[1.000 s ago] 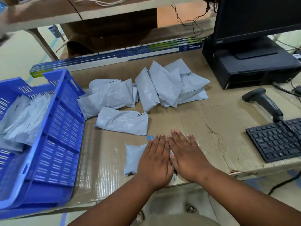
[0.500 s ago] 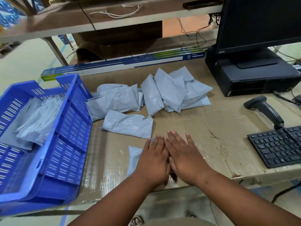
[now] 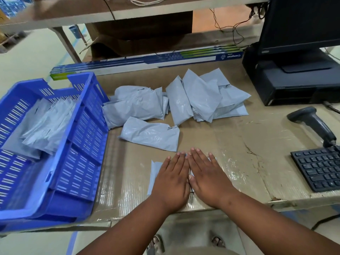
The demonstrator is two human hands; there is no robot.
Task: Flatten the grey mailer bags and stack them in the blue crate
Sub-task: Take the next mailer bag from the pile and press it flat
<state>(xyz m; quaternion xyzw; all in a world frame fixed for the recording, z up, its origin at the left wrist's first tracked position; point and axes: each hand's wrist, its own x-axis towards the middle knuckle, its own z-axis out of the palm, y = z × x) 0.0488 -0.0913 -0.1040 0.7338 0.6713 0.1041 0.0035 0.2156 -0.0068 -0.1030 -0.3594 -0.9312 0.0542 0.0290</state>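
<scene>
Left hand: the left hand (image 3: 172, 178) lies flat, palm down, fingers straight and together, pressing on a grey mailer bag.
Right hand: the right hand (image 3: 207, 175) lies flat beside it, fingers straight and slightly spread, pressing on the same bag; the two hands touch along their inner edges.
Pressed bag: the pressed mailer bag (image 3: 155, 174) lies on the cardboard-covered table (image 3: 239, 144) near its front edge; only its left strip and a sliver at the right fingertips show, so its full outline cannot be told.
Crate: the blue crate (image 3: 79, 159) sits at the table's left end, its slotted wall nearest the hands.
Crate contents: a stack of grey mailers (image 3: 46, 126) lies inside, leaning towards the far left; the count is unclear through the slots.
Single bag: one loose mailer (image 3: 150, 134) lies just beyond the fingertips, wrinkled.
Far heap: a pile of mailer bags (image 3: 184, 100) overlaps behind it, its left end touching the crate.
Right side: a keyboard (image 3: 321, 167) and barcode scanner (image 3: 312, 122) sit near the right edge.
Back: a long blue box (image 3: 147, 60) lies along the far edge, a monitor (image 3: 301, 21) on a black desktop case (image 3: 294, 83) at the right.
</scene>
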